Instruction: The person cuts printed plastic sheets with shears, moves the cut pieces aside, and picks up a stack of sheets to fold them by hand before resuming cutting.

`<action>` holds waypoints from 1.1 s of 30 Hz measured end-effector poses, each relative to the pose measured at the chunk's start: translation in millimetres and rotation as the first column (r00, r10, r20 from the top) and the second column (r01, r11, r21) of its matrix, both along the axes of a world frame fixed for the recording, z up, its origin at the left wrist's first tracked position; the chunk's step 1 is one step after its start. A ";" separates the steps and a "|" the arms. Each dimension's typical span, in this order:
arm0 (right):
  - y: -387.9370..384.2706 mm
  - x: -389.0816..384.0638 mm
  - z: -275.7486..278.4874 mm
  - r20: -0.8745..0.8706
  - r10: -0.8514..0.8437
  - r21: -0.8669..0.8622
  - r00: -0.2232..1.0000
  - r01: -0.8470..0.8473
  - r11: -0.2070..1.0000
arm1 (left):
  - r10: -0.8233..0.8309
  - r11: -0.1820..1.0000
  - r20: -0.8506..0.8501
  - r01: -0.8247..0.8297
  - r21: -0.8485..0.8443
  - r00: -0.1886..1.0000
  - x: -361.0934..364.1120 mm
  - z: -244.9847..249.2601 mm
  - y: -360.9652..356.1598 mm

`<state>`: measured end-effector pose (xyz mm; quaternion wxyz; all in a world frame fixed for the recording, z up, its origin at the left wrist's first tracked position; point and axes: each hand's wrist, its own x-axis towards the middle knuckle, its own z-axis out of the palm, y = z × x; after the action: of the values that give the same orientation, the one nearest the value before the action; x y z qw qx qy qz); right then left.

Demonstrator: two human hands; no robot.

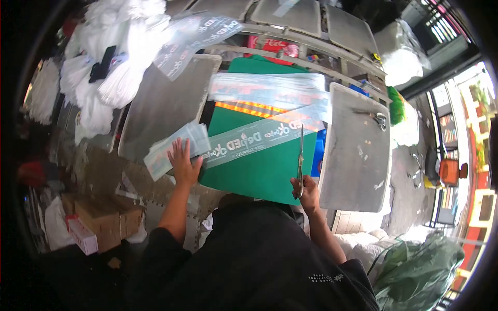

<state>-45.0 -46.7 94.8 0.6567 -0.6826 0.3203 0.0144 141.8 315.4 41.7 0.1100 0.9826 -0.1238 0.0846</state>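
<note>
My left hand (182, 163) lies with fingers spread on a stack of cut printed plastic pieces (168, 149) at the green board's left edge. In my right hand (307, 193) a pair of scissors (300, 160) is held upright, blades pointing away from me. A clear plastic strip with white lettering (254, 139) slants across the green board (254, 177), its right end near the scissor blades and its left end by my left hand. Farther back lies a thick pile of similar plastic strips (267, 88). An orange and yellow striped band (249, 108) shows below that pile.
Grey boards flank the green one; the right grey board (353, 155) carries a second pair of scissors (380, 120). White bundles (124, 46) with a black object (102, 65) sit at the far left. Cardboard boxes (101, 220) are lower left, a green sack (420, 269) lower right.
</note>
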 end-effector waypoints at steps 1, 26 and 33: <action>-1.5 -3.5 -6.8 -0.019 -0.001 -0.011 1.000 0.001 1.000 | -0.109 0.992 0.042 0.111 -0.067 0.993 -0.6 4.8 -14.9; -3.0 -85.4 -65.0 -0.011 0.641 0.272 0.767 -0.615 0.740 | -0.459 0.889 -0.060 0.458 -0.028 0.887 -72.2 -10.6 -139.1; 40.5 -48.1 -65.2 -0.139 0.415 0.220 0.899 -0.381 0.898 | -0.419 0.905 -0.127 0.424 0.018 0.899 -71.8 -9.3 -139.1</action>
<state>-93.1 -6.2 29.6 0.6690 -0.6646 0.2294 0.2412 70.0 176.3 32.4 0.1109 0.9380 -0.3284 -0.0031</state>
